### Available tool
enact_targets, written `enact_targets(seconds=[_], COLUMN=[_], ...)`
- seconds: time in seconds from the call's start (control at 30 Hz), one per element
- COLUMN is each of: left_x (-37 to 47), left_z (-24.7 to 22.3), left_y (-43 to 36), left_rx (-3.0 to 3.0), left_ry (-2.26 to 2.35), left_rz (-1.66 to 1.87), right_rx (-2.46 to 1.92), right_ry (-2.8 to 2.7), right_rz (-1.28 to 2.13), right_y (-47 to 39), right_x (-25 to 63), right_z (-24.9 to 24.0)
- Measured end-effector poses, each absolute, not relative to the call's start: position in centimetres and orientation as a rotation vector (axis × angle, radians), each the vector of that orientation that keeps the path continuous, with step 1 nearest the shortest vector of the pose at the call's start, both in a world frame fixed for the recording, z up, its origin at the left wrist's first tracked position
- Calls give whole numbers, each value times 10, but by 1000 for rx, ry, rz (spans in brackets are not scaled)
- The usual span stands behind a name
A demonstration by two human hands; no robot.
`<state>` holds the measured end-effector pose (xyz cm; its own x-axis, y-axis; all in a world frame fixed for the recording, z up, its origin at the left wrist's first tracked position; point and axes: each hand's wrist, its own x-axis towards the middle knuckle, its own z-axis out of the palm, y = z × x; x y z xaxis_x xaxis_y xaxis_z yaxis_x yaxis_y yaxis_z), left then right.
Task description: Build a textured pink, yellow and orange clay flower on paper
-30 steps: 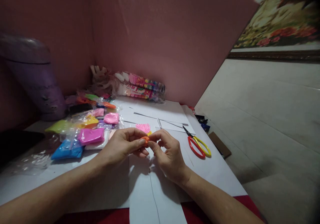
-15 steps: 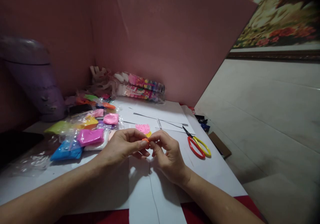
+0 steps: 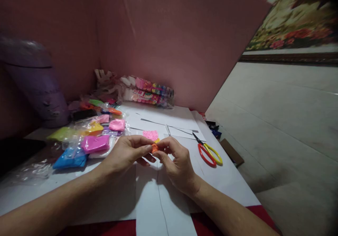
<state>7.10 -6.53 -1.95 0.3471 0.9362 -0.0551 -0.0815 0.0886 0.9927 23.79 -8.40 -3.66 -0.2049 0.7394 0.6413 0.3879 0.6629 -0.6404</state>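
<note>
A small lump of orange clay (image 3: 154, 148) is pinched between both hands above the white paper (image 3: 158, 208). My left hand (image 3: 129, 150) grips it from the left with thumb and forefinger. On the right side, the thumb and fingers of my right hand (image 3: 176, 157) close on the same lump. Just behind the fingertips lies a pink textured clay piece (image 3: 150, 135), with a bit of yellow clay (image 3: 157, 140) at its lower right edge. A thin dark line runs down the paper below the hands.
Scissors (image 3: 208, 153) with red and yellow handles lie right of my hands, near a thin silvery tool (image 3: 168, 129). Bagged clay packs, such as a magenta one (image 3: 95, 144) and a blue one (image 3: 70, 158), crowd the left. A purple tumbler (image 3: 44, 88) stands behind them.
My fingers have shifted slightly around the orange clay, so more of it shows now. The things on the table stay where they were.
</note>
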Motion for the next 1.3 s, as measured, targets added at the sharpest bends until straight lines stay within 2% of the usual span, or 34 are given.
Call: enact_targets(seconds=[0.47,0.9,1.3], left_x=[75,72,73], left_z=[-16,-25,-23], left_y=[-71,-65,-63], left_rx=[1356,1084,1194], left_ry=[926,761,850], left_rz=[990,952,921], right_rx=[-955,-916,-887], right_ry=[-1763,-1651,-1786], right_rz=[566,714,564], right_y=[-84,-82,-86], right_x=[241,240,239], right_z=[-40,-42,-38])
